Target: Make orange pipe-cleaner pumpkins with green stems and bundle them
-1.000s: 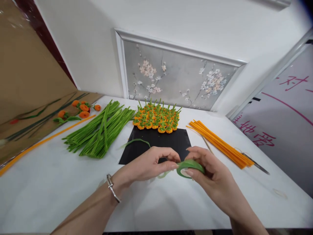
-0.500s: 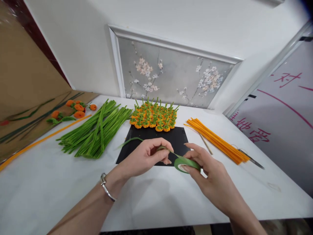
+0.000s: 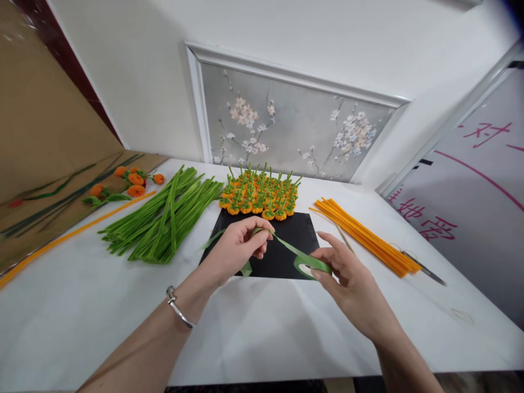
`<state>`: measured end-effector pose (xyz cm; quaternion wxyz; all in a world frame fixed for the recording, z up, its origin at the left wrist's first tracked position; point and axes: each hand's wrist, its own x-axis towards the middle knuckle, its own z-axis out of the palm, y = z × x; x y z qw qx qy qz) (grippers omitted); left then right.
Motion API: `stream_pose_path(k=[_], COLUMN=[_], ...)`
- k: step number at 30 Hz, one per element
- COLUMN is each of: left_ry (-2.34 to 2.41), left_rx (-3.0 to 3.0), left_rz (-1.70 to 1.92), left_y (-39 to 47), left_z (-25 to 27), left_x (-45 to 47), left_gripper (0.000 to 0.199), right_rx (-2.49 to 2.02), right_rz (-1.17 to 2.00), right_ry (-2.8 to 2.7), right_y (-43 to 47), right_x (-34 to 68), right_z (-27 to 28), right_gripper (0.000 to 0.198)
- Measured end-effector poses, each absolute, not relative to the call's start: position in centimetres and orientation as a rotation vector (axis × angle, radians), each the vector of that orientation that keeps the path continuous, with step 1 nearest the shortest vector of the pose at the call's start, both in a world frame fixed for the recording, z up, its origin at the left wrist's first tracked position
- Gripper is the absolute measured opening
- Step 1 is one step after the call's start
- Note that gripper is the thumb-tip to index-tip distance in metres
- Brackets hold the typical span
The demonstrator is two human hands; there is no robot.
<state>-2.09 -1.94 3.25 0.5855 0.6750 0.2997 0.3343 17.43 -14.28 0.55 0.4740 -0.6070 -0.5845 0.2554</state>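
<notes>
My right hand (image 3: 347, 281) grips a roll of green floral tape (image 3: 301, 267) between thumb and fingers. From the roll a strip of tape (image 3: 289, 246) stretches up and left to my left hand (image 3: 241, 245), whose thumb and forefinger pinch it. A loose tape end (image 3: 246, 269) hangs below the left palm, and another piece shows left of that hand. Both hands are over a black mat (image 3: 282, 256). Just beyond them, orange flower heads with green stems (image 3: 260, 194) stand close together at the mat's far edge.
Green pipe cleaners (image 3: 164, 218) lie in a heap at the left. Orange pipe cleaners (image 3: 364, 234) lie at the right, near scissors (image 3: 426, 270). Finished orange flowers (image 3: 135, 183) rest at the far left beside a long orange strip (image 3: 77, 237). A wall stands behind the white table (image 3: 254, 333).
The hands have moved apart, and a longer stretch of tape runs between them. My left hand went slightly left and up. A tape end now hangs below it.
</notes>
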Motion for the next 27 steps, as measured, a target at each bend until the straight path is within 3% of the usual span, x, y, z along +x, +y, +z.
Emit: stream_pose_path(k=[16, 22, 27], left_ry=[0.733, 0.84, 0.886], left_rx=[1.502, 1.382, 1.349], left_rz=[0.823, 0.805, 0.787], left_y=[-1.57, -1.4, -1.14], left_z=[3.46, 3.7, 3.95], left_x=[-2.35, -2.39, -2.63], left_gripper=[0.012, 0.017, 0.022], right_rx=[-1.251, -1.315, -1.344], right_rz=[0.896, 0.942, 0.954], right_ry=[-1.089, -1.134, -1.204], right_y=[-14.36, -14.63, -14.53], right_x=[17.7, 18.09, 18.0], right_z=[1.1, 0.96, 1.35], right_gripper=[0.047, 0.027, 0.024])
